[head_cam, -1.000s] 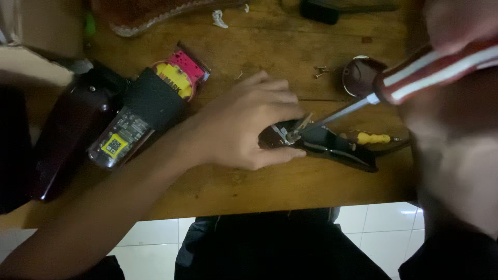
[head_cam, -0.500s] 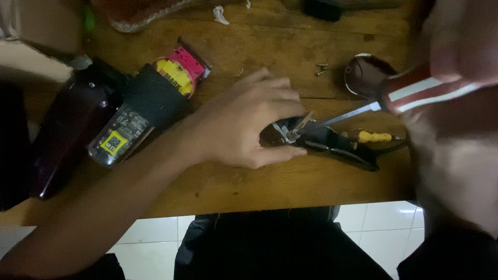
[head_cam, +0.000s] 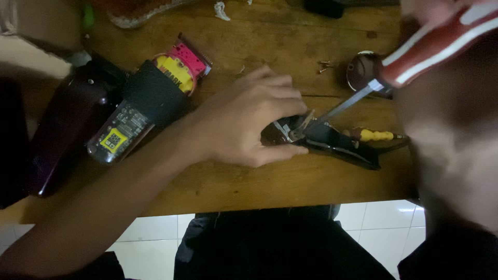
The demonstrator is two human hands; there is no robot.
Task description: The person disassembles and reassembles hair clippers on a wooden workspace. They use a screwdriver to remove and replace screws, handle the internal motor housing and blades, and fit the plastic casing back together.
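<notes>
Near the front edge of the wooden table, my left hand lies flat over the head end of a black hair clipper body, thumb and fingers clamped on it to pin it down. That clipper body is my landmark. Its long axis runs from my left hand off to the right and slightly toward me, so the open head end sits just under my fingertips.

My right hand, up and to the right of the clipper body, is closed around the red-and-white handle of a screwdriver. The shaft slants down and left, and its tip meets the metal parts at the head end, right beside my left fingers. The right hand is mostly out of frame and blurred, so I can only judge the grip by the handle.

Just behind the clipper body lies a small yellow-handled tool, touching or nearly touching it. Further back stands a small round dish; I cannot tell what it holds. A few loose screws lie just left of that dish. Well to the left of the clipper body rests another clipper with a pink and yellow head.
</notes>
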